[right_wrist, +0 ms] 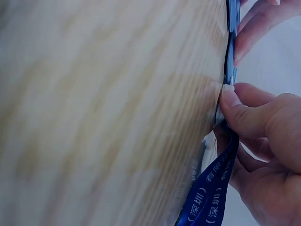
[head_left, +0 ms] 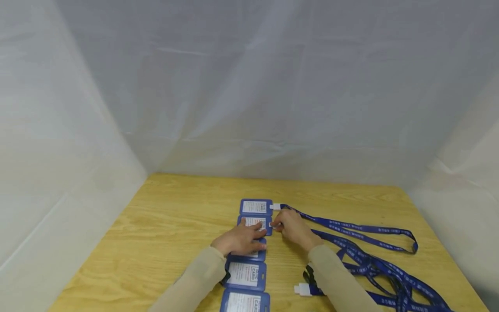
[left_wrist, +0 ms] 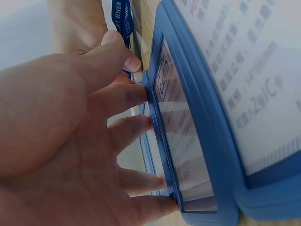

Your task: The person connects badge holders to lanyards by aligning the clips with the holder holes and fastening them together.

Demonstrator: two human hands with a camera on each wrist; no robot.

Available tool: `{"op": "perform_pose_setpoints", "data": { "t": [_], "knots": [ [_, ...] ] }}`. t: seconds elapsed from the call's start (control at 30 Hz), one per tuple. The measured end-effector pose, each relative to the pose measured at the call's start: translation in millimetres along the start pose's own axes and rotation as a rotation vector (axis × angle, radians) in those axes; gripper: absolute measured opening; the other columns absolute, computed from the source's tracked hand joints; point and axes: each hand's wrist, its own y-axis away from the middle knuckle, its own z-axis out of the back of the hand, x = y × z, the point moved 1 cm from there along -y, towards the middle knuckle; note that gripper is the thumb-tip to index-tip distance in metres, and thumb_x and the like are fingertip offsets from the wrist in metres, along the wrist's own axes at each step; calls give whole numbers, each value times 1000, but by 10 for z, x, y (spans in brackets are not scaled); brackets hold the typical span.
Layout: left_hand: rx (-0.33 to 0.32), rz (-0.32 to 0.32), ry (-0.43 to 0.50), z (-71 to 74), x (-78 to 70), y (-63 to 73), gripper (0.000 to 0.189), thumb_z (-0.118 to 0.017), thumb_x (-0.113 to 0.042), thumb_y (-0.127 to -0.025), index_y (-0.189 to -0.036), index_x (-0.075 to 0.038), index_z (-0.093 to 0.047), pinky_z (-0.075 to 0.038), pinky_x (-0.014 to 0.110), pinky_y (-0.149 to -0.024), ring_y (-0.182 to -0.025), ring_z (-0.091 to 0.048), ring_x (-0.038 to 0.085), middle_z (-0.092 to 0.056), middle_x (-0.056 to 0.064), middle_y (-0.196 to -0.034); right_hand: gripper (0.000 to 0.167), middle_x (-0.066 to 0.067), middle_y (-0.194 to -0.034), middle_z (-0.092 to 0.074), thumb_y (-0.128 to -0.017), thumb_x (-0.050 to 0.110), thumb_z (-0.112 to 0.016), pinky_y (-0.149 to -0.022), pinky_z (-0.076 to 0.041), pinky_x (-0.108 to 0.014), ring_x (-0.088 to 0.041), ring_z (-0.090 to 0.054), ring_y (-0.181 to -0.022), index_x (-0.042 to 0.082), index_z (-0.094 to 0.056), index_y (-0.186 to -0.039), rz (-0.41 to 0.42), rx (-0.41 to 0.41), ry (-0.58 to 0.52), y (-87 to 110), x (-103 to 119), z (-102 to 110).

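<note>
Several blue badge holders with white cards lie in a column on the wooden table. My left hand (head_left: pixel 242 239) is spread across the second holder (head_left: pixel 251 219) from the far end and the third holder (head_left: pixel 255 255), its fingers reaching over them. In the left wrist view, the fingertips meet the blue frame of a holder (left_wrist: pixel 209 155). At the slotted right end of the second holder, my right hand (head_left: pixel 294 227) pinches a white clip (right_wrist: pixel 227 88) between thumb and index finger. A blue printed lanyard (right_wrist: pixel 209 195) runs from that clip beneath the hand.
The farthest holder (head_left: pixel 255 206) has a white clip (head_left: pixel 275 206) at its slot, with its lanyard (head_left: pixel 362 229) stretched out rightward. More blue lanyards (head_left: pixel 390 277) lie tangled at the right front. Another white clip (head_left: pixel 302 289) rests near the right sleeve. Pale sheeting (head_left: pixel 249 86) surrounds the table (head_left: pixel 128 255).
</note>
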Motion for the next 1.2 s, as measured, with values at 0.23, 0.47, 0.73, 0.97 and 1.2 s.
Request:
{"op": "perform_pose_setpoints", "data": {
  "t": [0.23,0.47,0.73,0.97,1.2],
  "knots": [
    [-1,18,-15,-11,12,-10,58,-52,-52,-101,-152,-24,-48,-26,66,-119,-150,-18,53,-32,1,-165,17,-3,-98,-75,-88,1,-76,-97,-56,-45,-24,-69,-101,11,-81,-101,-17,-15,-13,24,-25,-4],
    [-11,29,-47,36,6,26,56,-53,-54,-101,-150,-28,-51,-31,67,-116,-150,-23,49,-35,-2,-164,21,-5,-108,-73,-90,10,-76,-96,-56,-44,-24,-67,-104,11,-79,-111,8,-9,-10,105,-47,45],
    [-29,35,-84,52,39,57,56,-52,-54,-101,-150,-27,-51,-30,65,-118,-150,-24,47,-35,-2,-164,30,-8,-124,-68,-95,8,-70,-99,-55,-46,-29,-64,-116,11,-72,-125,2,-40,-10,273,-52,395],
    [-69,32,-85,27,27,100,60,-49,-56,-101,-154,-27,-44,-25,63,-121,-154,-20,38,-32,-1,-165,29,-8,-120,-68,-94,5,-71,-89,-58,-45,-29,-66,-108,11,-73,-122,20,-101,7,602,-113,697],
    [-122,-8,-143,135,-11,251,62,-46,-55,-103,-156,-22,-42,-26,63,-121,-154,-22,38,-32,3,-165,26,-9,-118,-70,-93,12,-72,-90,-57,-51,-32,-67,-108,10,-74,-119,28,-4,8,935,-284,780]
  ]
}}
